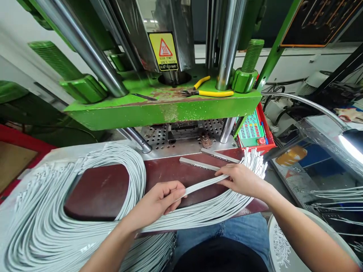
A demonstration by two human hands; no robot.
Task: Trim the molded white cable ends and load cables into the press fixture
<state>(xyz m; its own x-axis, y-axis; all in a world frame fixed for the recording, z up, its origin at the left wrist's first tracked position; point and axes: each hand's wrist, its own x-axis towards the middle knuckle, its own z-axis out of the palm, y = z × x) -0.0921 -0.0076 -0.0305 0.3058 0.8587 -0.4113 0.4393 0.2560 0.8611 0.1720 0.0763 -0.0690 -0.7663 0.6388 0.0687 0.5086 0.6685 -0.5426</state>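
Between my two hands stretches a thin flat group of white cables (204,184), raised a little above the dark red board. My left hand (170,196) pinches its left part with thumb and fingers. Farther right, my right hand (236,177) grips the same cables from above, near the bunched white cable ends (255,160). A long bundle of white cables (204,213) runs below both hands and curls into a big loop at the left. Two narrow metal bars (198,164) lie just beyond the hands, one partly behind my right fingers.
A green press (127,113) with steel columns stands ahead, with a heat warning label (163,51). Yellow-handled pliers (210,92) lie on its plate. At right are a control panel (251,130), a lamp (351,143) and a tub (272,241) holding small white pieces.
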